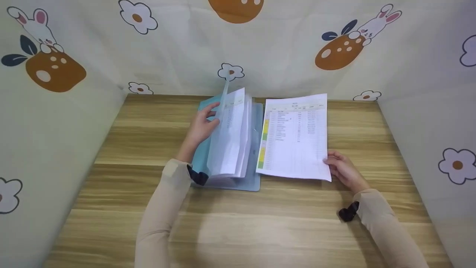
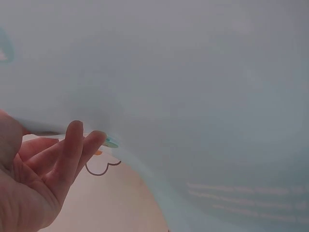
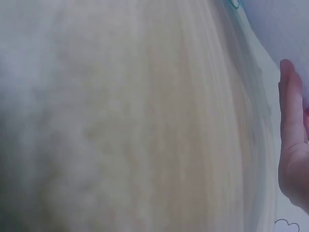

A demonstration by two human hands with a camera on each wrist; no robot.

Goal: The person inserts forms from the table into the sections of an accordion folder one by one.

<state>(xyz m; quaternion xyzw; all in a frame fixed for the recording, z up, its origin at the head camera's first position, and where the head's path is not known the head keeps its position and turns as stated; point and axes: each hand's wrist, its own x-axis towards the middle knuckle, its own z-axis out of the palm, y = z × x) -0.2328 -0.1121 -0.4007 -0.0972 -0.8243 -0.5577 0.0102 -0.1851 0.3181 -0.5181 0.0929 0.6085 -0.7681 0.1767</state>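
A light blue folder [image 1: 253, 184] lies spread on the table, its clear sleeves with white papers [image 1: 234, 145] standing up from it. My left hand [image 1: 203, 124] pinches the raised sleeves near their upper left edge, thumb on one side and fingers on the other. In the left wrist view, the fingers [image 2: 67, 154] lie along a pale bluish sheet that fills most of the picture. To the right of the folder, my right hand [image 1: 346, 169] pinches a printed table sheet [image 1: 297, 149] by its lower right edge. That sheet has yellow and green cells along its left side.
The wood-grain table [image 1: 238, 230] is walled on three sides by a pale curtain [image 1: 282, 48] with rabbits, flowers and brown fruit. A black wrist strap piece [image 1: 348, 212] sits at the right cuff, and another [image 1: 198, 176] at the left cuff.
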